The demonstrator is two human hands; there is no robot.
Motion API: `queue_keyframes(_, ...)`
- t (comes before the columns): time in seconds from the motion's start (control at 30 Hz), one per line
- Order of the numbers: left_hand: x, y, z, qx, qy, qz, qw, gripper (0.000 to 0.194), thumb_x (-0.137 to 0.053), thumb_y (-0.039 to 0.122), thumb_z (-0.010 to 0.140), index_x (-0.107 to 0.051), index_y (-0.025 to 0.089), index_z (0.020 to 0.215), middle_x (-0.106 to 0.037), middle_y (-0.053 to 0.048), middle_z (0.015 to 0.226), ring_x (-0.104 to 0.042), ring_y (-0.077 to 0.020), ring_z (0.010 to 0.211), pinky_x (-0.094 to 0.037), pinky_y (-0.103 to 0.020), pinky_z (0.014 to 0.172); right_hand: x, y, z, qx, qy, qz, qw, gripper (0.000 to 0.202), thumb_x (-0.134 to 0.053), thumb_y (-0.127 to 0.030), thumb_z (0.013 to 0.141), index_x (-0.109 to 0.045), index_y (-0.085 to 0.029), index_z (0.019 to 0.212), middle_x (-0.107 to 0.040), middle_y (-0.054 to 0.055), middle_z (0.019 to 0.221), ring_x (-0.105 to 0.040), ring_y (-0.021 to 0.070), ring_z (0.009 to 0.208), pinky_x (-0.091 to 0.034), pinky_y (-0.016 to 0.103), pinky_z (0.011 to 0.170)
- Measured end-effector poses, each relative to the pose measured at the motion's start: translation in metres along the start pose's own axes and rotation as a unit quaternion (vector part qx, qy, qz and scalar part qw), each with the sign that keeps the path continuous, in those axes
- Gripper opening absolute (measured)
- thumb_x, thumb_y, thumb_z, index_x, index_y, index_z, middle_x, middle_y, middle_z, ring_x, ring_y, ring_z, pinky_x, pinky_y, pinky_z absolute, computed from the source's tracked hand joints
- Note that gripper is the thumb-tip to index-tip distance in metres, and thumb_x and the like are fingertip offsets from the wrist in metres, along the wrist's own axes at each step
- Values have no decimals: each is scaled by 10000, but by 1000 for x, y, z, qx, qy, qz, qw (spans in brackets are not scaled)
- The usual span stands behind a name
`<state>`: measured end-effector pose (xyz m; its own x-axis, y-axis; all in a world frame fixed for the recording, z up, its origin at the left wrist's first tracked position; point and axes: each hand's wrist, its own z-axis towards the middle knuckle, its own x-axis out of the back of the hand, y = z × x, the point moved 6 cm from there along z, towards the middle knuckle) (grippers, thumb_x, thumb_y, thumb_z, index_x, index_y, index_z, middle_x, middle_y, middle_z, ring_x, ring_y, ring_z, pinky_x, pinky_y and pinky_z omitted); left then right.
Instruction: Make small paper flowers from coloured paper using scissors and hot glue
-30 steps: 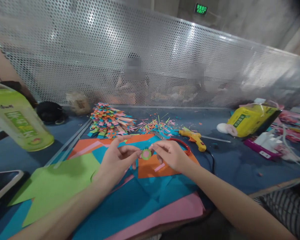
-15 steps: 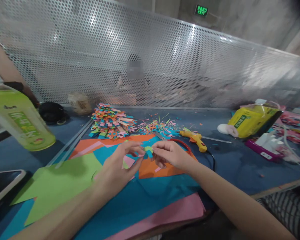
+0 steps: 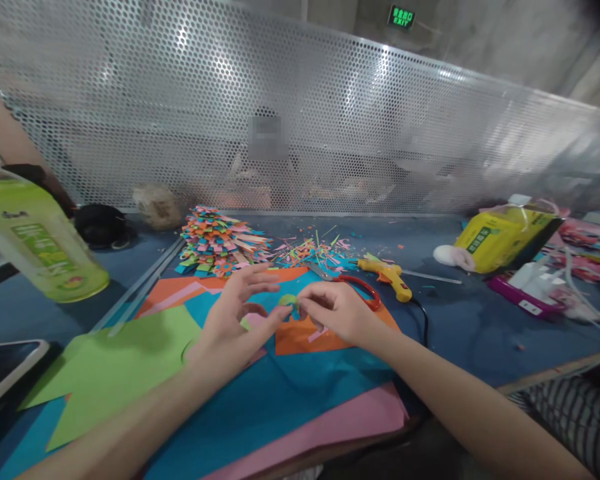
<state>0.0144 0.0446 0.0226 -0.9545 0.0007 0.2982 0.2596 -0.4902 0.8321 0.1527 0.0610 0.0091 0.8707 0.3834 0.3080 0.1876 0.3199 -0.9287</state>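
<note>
Above the sheets (image 3: pixel 280 400), toward the table's (image 3: pixel 460 333) near edge, the right hand (image 3: pixel 343 310) pinches a small green-and-blue cutout (image 3: pixel 289 300) between thumb and bent fingers; the left hand (image 3: pixel 235 320) is loosely spread — thumb tip at the cutout, nothing clearly gripped. Too hard a pinch could crease the thin paper; too slack, and it could drop among the sheets.

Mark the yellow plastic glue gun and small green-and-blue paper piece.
Yellow plastic glue gun (image 3: pixel 387 273): head view, on its body.
Small green-and-blue paper piece (image 3: pixel 287 299): head view, green part.
</note>
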Motion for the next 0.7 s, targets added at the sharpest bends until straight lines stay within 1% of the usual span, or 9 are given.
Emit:
queue_keyframes(0.1, -7, -13, 3, 104, -50, -70, 991, 510, -648, 252, 665, -420, 223, 1121, -610, -9, 829, -598, -145, 746, -465, -244, 602, -1, -2, -2, 18, 8, -35, 999, 166, -473, -297, 779, -562, -167, 730, -503, -9, 654, -473, 70, 519, -488, 173, 400)
queue_keyframes(0.17, -8, -17, 4, 132, -57, -93, 985, 513, -659, 253, 653, -433, 216, 1112, -590, 37, 688, -582, -117, 632, -449, -223, 567, -2, 0, -3, 8, 7, -26, 1000, 183, -460, -319, 790, -552, -170, 738, -504, -9, 665, -472, 69, 511, -494, 183, 403)
queue_keyframes(0.2, -7, -18, 4, 136, -52, -99, 984, 516, -661, 254, 650, -435, 212, 1113, -579, 47, 657, -569, -107, 596, -440, -214, 548, -2, 1, -2, -1, 5, -18, 1000, 197, -456, -339, 794, -547, -172, 744, -509, -9, 666, -469, 67, 501, -495, 189, 405)
queue_keyframes(0.27, -5, -17, 4, 134, -38, -101, 985, 519, -655, 252, 657, -429, 205, 1122, -575, 48, 657, -548, -95, 563, -427, -203, 524, -3, 3, -2, -14, 2, -22, 1000, 219, -475, -376, 786, -546, -172, 754, -524, -6, 672, -481, 72, 509, -487, 192, 415)
queue_keyframes(0.33, -4, -14, 4, 125, -28, -97, 987, 513, -644, 243, 668, -420, 207, 1128, -578, 42, 687, -539, -89, 562, -426, -202, 527, -4, 1, -2, -6, -2, -56, 998, 215, -518, -378, 764, -558, -168, 747, -535, -5, 658, -498, 81, 529, -468, 190, 434)
queue_keyframes(0.4, -4, -11, 3, 113, -27, -94, 989, 506, -635, 235, 676, -413, 218, 1130, -582, 38, 720, -545, -91, 588, -431, -206, 548, -5, -3, -2, 24, 0, -97, 995, 182, -535, -336, 761, -565, -162, 719, -538, -11, 634, -502, 79, 526, -451, 193, 469)
queue_keyframes(0.47, -4, -8, 3, 97, -35, -81, 991, 485, -620, 232, 692, -413, 231, 1130, -589, 31, 745, -563, -101, 638, -439, -215, 584, -4, -8, -3, 60, 19, -134, 989, 151, -524, -287, 773, -566, -161, 702, -540, -17, 630, -488, 68, 503, -429, 194, 489)
queue_keyframes(0.57, -3, -7, 2, 78, -39, -33, 996, 456, -598, 234, 711, -423, 236, 1132, -604, 13, 778, -582, -122, 698, -447, -241, 634, 1, -15, -6, 104, 61, -212, 970, 112, -523, -247, 776, -567, -170, 707, -546, -17, 658, -467, 61, 498, -389, 195, 499)
queue_keyframes(0.7, 0, -6, 3, 49, -31, 28, 998, 450, -592, 245, 712, -434, 232, 1134, -641, -5, 797, -594, -147, 702, -453, -266, 622, 1, -23, -11, 163, 89, -316, 931, 102, -511, -219, 789, -563, -182, 709, -574, -2, 687, -487, 88, 599, -364, 205, 559)
